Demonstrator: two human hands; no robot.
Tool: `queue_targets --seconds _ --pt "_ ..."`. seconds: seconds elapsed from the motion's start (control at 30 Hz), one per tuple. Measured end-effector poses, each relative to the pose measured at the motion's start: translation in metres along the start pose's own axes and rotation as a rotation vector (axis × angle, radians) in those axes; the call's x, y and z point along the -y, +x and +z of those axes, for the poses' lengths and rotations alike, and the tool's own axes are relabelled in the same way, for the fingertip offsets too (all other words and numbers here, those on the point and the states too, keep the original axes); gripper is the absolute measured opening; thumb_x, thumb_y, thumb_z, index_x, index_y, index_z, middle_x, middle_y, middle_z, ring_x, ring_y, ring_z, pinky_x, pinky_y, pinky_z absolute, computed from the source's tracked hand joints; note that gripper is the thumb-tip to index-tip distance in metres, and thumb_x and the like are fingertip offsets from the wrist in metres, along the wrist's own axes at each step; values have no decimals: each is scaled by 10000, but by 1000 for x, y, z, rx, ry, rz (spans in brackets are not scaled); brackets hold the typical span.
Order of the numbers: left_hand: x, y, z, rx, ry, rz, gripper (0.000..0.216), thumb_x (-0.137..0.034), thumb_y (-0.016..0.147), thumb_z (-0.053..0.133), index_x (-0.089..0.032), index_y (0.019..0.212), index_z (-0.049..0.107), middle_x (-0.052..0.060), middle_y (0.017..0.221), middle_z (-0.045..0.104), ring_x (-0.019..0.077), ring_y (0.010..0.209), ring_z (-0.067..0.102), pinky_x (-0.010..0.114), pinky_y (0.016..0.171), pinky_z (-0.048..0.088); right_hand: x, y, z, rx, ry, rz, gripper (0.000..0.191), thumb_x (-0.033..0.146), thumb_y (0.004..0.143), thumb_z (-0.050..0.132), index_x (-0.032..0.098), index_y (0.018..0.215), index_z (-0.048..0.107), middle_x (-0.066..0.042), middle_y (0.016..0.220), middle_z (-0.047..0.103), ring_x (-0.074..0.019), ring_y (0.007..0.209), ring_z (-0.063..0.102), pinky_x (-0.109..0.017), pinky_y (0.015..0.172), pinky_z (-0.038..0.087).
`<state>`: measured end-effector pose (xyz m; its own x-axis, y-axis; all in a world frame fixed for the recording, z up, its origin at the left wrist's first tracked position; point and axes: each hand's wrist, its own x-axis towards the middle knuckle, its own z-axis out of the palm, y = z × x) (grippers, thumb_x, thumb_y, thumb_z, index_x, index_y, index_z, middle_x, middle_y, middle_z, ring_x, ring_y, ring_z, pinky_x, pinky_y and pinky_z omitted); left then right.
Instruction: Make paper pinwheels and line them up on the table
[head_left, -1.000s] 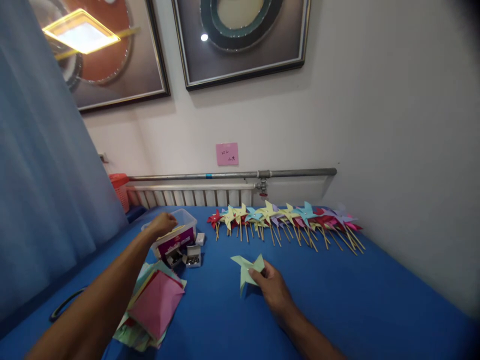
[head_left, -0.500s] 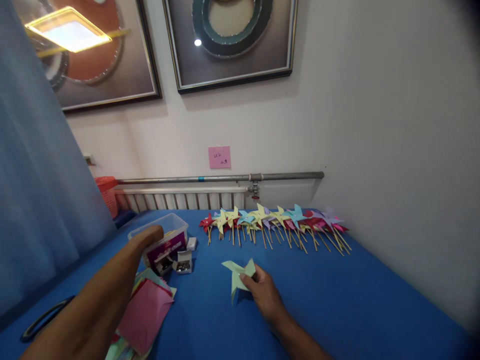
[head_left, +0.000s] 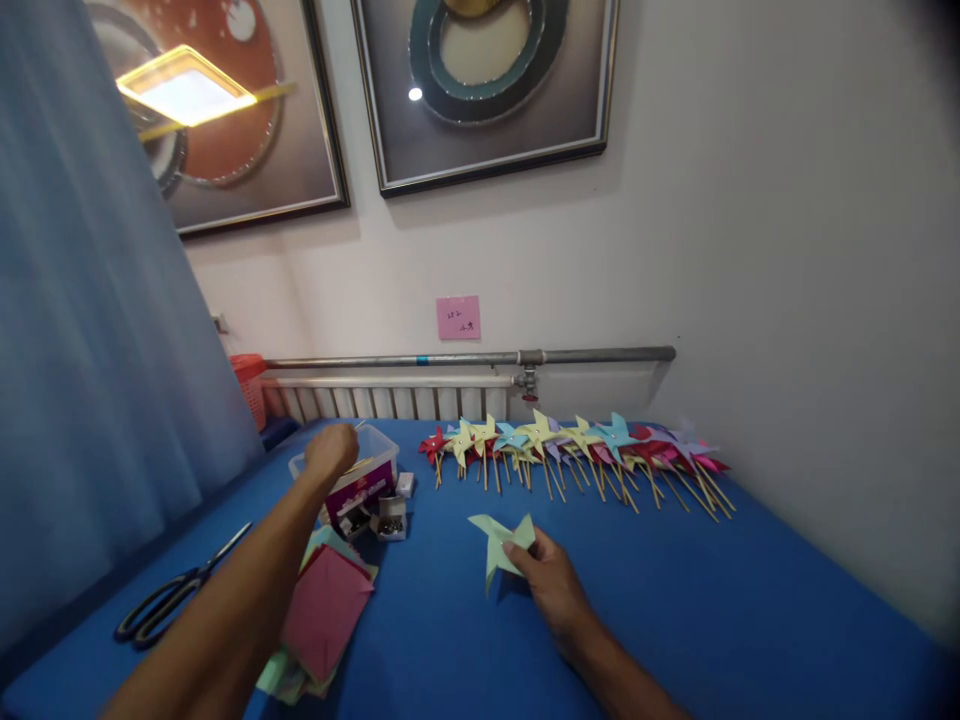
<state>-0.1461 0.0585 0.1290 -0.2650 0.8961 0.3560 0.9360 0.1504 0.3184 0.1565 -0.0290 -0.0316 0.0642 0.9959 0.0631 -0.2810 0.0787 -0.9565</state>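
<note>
Between the thumb and fingers of my right hand (head_left: 555,585) is a pale green paper pinwheel (head_left: 498,546), its blades spread and no stick visible on it. My left hand (head_left: 331,450) is closed above a clear plastic box (head_left: 382,450) with a purple label. A thin pale sliver shows beside its knuckles, but what the fingers hold is hidden. Thin sticks (head_left: 361,467) lie in the box. In front of it stand small open cartons, one of them a white carton (head_left: 392,522) of shiny metal pieces. A stack of coloured paper (head_left: 328,610) lies beside my left forearm.
Several finished pinwheels on sticks (head_left: 540,432) lie in a row along the back of the blue table (head_left: 675,610). Scissors (head_left: 172,595) rest at the left, partly behind my forearm. A small white box (head_left: 406,485) sits by the plastic box, and a blue curtain (head_left: 112,330) hangs at left.
My left hand has lifted slightly and its fist shows more fully over the box. The whole view has shifted, uncovering more of the scissors. My right hand keeps its hold on the pinwheel.
</note>
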Motion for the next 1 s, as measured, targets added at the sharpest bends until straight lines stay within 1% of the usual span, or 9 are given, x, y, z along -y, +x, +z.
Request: queue_targets --seconds 0.07,0.17,0.27,0.37,0.47,0.53,0.7,0.83,1.0 --pt "-13 -15 12 4 -19 17 359 -362 990 423 -117 1018 684 184 1005 710 314 992 660 383 809 468 0 1 -1 -19 39 27 362 424 596 857 188 830 713 -27 746 734 -225 712 662 -310 649 508" --pt "-37 -54 52 42 -235 51 388 -393 1014 330 -169 1041 645 104 944 721 218 880 663 284 718 420 -4 3 -3 -52 76 58 369 403 585 870 196 848 715 -19 731 733 -217 683 664 -313 632 520" --pt "-59 -99 101 193 -394 50 335 -306 1012 333 -162 930 624 69 835 704 167 774 643 245 663 381 -8 6 -6 -58 91 62 378 407 583 875 196 850 710 -19 749 737 -212 673 668 -319 642 533" --pt "-71 -132 130 287 -378 119 273 -297 988 403 -184 910 639 62 815 711 175 777 649 252 666 361 -9 6 -7 -49 72 60 388 410 586 882 190 852 704 -22 774 743 -203 675 667 -312 651 535" --pt "-78 -144 135 341 -268 248 274 -333 983 409 -218 992 657 73 859 735 196 801 668 269 670 351 -9 3 -8 -59 59 65 394 406 583 890 188 851 701 -18 764 745 -196 653 663 -300 632 528" --pt "-80 -145 131 370 -249 281 274 -326 976 413 -227 987 668 72 889 745 197 826 675 271 667 347 -8 1 -7 -62 62 66 389 406 594 888 189 855 699 -13 747 744 -196 641 664 -300 629 528" --pt "-77 -142 126 433 -360 283 217 -311 924 506 -226 858 695 30 858 748 171 827 664 261 656 333 1 2 0 -80 122 66 397 378 597 891 191 886 693 -22 793 755 -223 744 698 -313 668 545" --pt "-74 -141 130 410 -430 266 202 -255 903 523 -216 835 710 29 861 744 162 825 648 260 656 326 15 6 8 -134 135 186 443 312 532 918 192 895 695 -20 758 741 -226 756 702 -322 675 562" --pt "-74 -137 139 377 -560 200 131 -170 821 590 -197 838 716 16 848 721 148 796 613 242 676 349 16 -1 7 -148 167 99 414 359 586 904 182 901 700 -29 826 748 -200 747 683 -297 663 557"
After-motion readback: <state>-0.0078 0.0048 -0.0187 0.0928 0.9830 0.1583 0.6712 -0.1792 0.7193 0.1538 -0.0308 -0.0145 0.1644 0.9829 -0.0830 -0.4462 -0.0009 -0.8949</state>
